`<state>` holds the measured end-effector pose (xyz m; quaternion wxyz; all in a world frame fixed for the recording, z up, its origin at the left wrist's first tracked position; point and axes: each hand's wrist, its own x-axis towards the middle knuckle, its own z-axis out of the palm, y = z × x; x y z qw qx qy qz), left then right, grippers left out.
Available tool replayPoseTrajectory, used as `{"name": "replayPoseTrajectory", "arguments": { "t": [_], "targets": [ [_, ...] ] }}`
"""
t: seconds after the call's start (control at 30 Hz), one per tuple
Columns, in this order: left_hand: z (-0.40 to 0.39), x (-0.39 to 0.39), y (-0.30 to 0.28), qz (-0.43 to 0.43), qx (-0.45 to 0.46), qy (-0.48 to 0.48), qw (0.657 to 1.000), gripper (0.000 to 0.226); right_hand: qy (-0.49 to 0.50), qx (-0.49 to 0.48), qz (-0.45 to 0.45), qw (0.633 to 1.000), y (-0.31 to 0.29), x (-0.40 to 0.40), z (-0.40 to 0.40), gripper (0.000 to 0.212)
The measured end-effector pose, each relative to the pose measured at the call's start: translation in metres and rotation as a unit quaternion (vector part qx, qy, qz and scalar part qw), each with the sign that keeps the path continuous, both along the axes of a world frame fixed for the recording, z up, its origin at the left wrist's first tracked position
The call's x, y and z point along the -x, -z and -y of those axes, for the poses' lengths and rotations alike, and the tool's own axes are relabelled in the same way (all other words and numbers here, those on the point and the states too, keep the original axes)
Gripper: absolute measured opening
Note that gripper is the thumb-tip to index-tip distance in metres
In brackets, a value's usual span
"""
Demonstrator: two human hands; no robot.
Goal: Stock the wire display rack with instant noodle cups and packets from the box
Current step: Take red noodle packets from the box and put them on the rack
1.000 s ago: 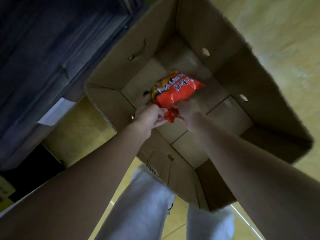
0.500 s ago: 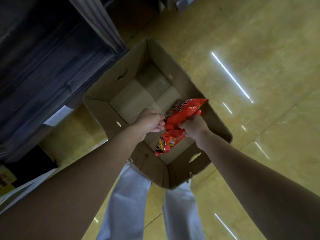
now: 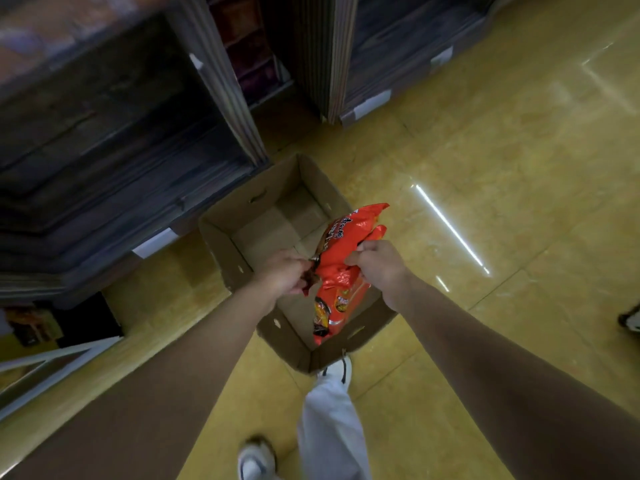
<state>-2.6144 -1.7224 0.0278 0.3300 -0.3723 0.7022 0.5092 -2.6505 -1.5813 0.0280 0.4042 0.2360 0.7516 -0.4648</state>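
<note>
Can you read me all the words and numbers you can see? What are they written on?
Red noodle packet, held by the left hand and right hand: white brand lettering near the top, too blurred and tilted to read.
Small round pictures low on the packet: any print too small to read.
White tags on the dark shelf edges: blank or too blurred to tell.
Cardboard box: no print visible.

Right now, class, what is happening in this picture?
A person stands over an open cardboard box on a yellow tiled floor, holding a red noodle packet above it. The left hand pinches its left edge and the right hand grips its right side. The visible box bottom looks bare. Dark shelving stands beside the box; no wire rack can be made out.
</note>
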Motion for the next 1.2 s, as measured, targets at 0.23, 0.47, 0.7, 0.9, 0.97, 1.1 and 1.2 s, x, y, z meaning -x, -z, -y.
{"name": "replayPoseTrajectory", "arguments": {
  "t": [0.23,0.47,0.7,0.9,0.97,1.1,1.2],
  "targets": [
    [0.009,-0.021,-0.086,-0.141,0.057,0.011,0.988,0.059,0.002,0.063,-0.087,0.994,-0.082,-0.042,0.013,0.015],
    [0.043,-0.065,-0.213,-0.216,0.0,0.052,0.975,0.08,-0.046,0.054,-0.238,0.969,-0.232,-0.085,0.045,0.027],
    [0.084,-0.102,-0.39,-0.343,-0.007,0.091,0.935,0.084,-0.057,0.044,-0.383,0.921,-0.42,-0.128,0.071,0.022],
    [0.114,-0.156,-0.535,-0.439,-0.008,0.138,0.888,0.101,-0.076,0.061,-0.485,0.869,-0.572,-0.178,0.083,0.013],
    [0.118,-0.178,-0.578,-0.462,-0.021,0.158,0.873,0.104,-0.079,0.077,-0.518,0.848,-0.614,-0.198,0.083,0.022],
    [0.12,-0.219,-0.644,-0.5,-0.055,0.203,0.84,0.049,-0.071,0.142,-0.551,0.819,-0.681,-0.237,0.078,0.026],
    [0.125,-0.238,-0.672,-0.509,-0.059,0.195,0.836,0.065,-0.096,0.221,-0.53,0.813,-0.723,-0.259,0.069,0.024]
  ]
}}
